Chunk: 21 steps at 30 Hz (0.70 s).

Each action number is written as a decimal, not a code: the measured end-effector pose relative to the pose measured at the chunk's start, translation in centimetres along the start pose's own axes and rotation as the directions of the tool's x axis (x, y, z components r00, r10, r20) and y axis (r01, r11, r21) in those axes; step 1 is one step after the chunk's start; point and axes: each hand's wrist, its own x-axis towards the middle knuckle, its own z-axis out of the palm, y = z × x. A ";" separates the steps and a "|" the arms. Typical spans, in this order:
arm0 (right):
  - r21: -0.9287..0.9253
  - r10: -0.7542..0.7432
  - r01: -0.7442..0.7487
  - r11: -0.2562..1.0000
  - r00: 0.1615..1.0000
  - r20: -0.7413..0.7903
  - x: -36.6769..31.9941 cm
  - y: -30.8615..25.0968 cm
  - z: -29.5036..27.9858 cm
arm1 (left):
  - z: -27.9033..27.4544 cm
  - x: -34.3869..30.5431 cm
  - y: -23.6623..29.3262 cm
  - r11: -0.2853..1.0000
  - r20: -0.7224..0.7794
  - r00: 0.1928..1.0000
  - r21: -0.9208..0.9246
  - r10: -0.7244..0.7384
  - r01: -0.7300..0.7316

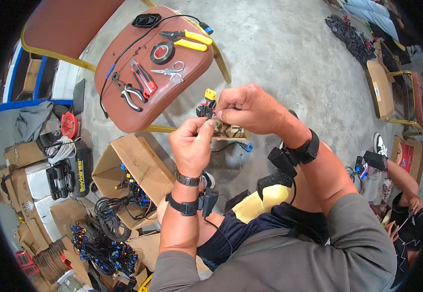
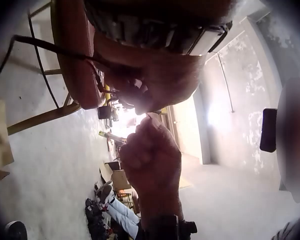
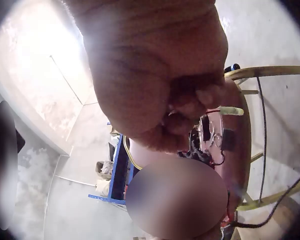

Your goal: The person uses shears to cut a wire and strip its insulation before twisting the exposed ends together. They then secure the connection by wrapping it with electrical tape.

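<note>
My left hand pinches a short black cable between thumb and forefinger. Close against it, my right hand has thumb and forefinger pinched at a thin wire with a bit of red at the cable's end. A yellow connector and a black connector stick out just beyond the fingertips. In the left wrist view both hands meet fingertip to fingertip, the right hand below. The palm of my right hand hides most of the work in the right wrist view.
On the brown chair seat lie pliers, a red utility knife, scissors, black tape, yellow-handled wire strippers and a long black cable. A cardboard box with cables stands left. Another person sits right.
</note>
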 end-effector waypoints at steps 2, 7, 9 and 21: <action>-0.032 -0.029 0.029 0.999 0.999 -0.015 0.0 0.2 0.6 | 0.3 -0.1 0.3 1.000 -0.025 1.000 0.016 0.002 -0.001; -0.095 -0.155 0.149 0.984 0.986 -0.064 0.3 1.2 2.4 | -0.1 0.2 0.0 0.999 -0.049 0.998 0.017 -0.027 0.028; -0.131 -0.202 0.192 0.973 0.977 -0.064 0.4 1.2 2.8 | -0.2 0.2 -0.1 0.999 -0.063 0.997 -0.005 -0.041 0.041; 0.005 -0.014 0.015 1.000 0.995 -0.101 1.0 0.9 3.6 | -1.8 1.1 -0.5 0.983 -0.059 0.989 -0.133 -0.137 0.128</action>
